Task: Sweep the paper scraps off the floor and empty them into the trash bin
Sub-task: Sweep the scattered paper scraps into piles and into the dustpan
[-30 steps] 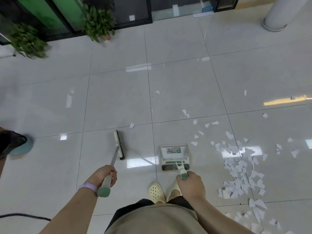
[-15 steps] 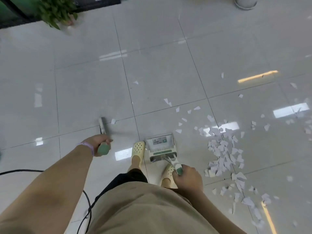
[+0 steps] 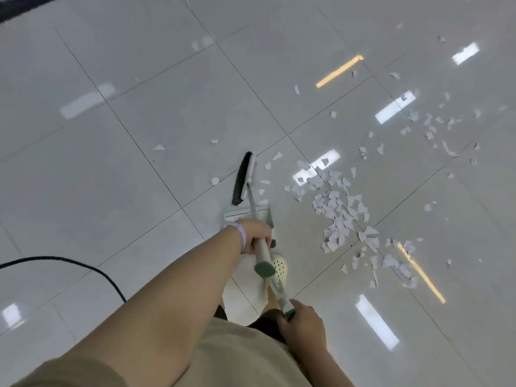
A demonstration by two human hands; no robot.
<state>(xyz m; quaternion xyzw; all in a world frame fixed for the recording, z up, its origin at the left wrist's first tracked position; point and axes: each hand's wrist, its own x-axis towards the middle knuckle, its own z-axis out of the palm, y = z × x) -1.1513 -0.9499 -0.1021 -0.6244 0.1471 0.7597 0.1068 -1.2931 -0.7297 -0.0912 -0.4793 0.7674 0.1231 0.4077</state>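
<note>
White paper scraps (image 3: pixel 339 208) lie heaped on the glossy tiled floor right of centre, with more strewn toward the upper right. My left hand (image 3: pixel 255 237) grips the pale handle of a broom whose black-bristled head (image 3: pixel 243 178) rests on the floor just left of the heap. My right hand (image 3: pixel 303 321) grips the green-tipped handle of a white dustpan (image 3: pixel 243 213), whose tray lies mostly hidden behind my left hand and the broom handle. No trash bin is in view.
A black cable (image 3: pixel 69 261) curves across the floor at the left. My foot in a cream clog (image 3: pixel 279 268) stands just behind the dustpan. A dark edge (image 3: pixel 25 7) shows at the top left corner.
The view has swung right and down. My left hand has carried the broom rightward across the dustpan, so its head now sits beside the scrap heap. The plants have left the view.
</note>
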